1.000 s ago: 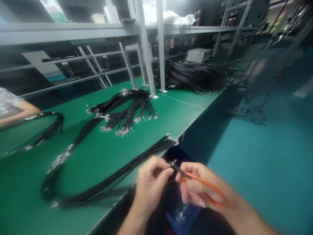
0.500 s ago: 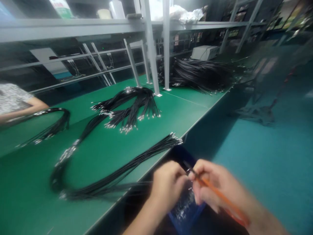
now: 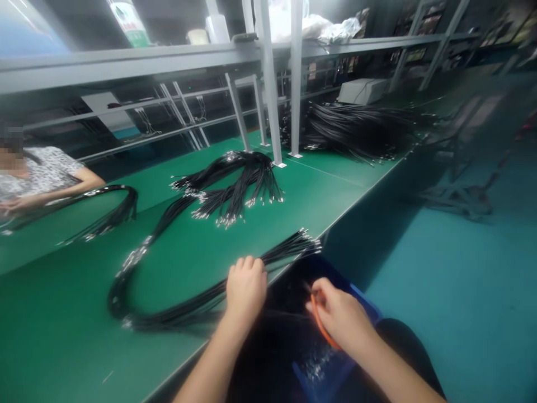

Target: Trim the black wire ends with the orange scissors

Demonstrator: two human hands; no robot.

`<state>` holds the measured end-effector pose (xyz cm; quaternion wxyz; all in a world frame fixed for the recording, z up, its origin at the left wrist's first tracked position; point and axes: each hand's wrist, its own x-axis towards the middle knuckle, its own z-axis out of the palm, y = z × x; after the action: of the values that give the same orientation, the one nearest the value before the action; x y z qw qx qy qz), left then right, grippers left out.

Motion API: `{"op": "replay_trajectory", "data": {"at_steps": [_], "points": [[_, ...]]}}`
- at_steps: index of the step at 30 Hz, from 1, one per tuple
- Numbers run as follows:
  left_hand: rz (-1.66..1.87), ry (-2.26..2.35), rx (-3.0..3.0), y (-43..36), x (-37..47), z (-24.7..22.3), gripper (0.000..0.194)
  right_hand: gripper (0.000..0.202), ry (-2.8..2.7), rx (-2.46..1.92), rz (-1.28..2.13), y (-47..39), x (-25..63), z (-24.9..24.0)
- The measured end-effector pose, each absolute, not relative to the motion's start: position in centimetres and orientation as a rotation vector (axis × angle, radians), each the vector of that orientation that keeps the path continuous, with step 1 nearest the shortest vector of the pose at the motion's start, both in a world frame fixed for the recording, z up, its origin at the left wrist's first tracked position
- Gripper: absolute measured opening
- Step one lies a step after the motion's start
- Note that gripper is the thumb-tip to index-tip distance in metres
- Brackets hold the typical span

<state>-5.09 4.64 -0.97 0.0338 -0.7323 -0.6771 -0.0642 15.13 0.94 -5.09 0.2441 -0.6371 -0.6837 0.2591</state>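
Note:
My left hand (image 3: 246, 285) is at the table's edge, its fingers curled over a bundle of black cables (image 3: 184, 308). The bundle loops across the green table, and its pale-tipped ends fan out near the edge. Off the table to the right, my right hand (image 3: 335, 310) is closed round orange-handled pliers (image 3: 322, 324); their jaws are blurred and hard to make out. Below that hand is a blue bin (image 3: 364, 299) with small shiny bits (image 3: 316, 369) lying low in it.
More black cables (image 3: 235, 184) lie mid-table, and a large pile (image 3: 356, 129) is farther back by a white box (image 3: 363, 90). Metal posts (image 3: 272, 84) carry a shelf (image 3: 168, 56). At the far left a person (image 3: 50, 173) handles another cable bundle (image 3: 113, 207).
My left hand has moved away from the pliers, left and up onto the cable bundle. My right hand, still holding the pliers, has shifted slightly left. The view has swung a little left.

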Motion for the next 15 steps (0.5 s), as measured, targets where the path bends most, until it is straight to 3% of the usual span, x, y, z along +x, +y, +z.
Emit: {"op": "replay_trajectory", "data": {"at_steps": [4,6,15], "points": [[-0.191,-1.991,-2.410,4.9,-2.7,-0.8,0.009,0.035,-1.117,-1.491,0.767,1.7,17.0,-3.5],[-0.190,-1.896,-2.515,5.1,-0.9,-1.0,0.017,0.041,-0.929,-1.367,0.849,2.0,17.7,-2.5],[-0.131,-1.639,-2.793,5.9,1.6,-2.2,0.011,0.034,-0.754,-1.218,0.986,0.6,19.1,1.3]]}}
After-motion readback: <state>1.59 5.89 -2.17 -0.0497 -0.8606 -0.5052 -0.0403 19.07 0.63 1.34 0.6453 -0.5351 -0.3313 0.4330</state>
